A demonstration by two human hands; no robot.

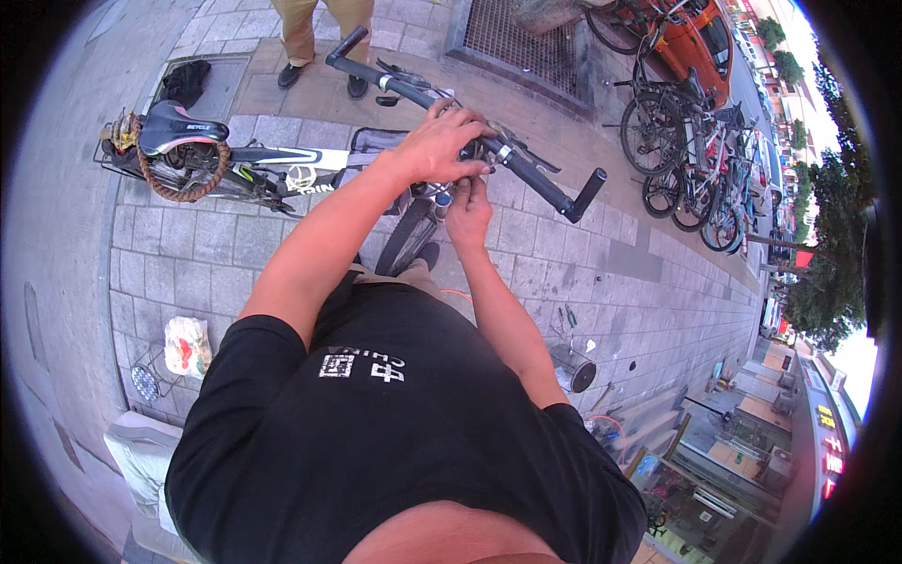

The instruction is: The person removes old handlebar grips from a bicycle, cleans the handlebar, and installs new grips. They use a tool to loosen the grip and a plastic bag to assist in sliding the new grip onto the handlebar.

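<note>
The person stands over a bicycle on the paved sidewalk. The left hand (440, 143) lies on the middle of the black handlebar (536, 174), its fingers curled over the bar near the stem. The right hand (468, 209) is just below, fingers pinched around a small part under the bar; what it holds I cannot tell. The black saddle (178, 124) is to the left. Another person's legs (319, 38) stand beyond the bicycle, and several parked bicycles (691, 160) are at the right.
</note>
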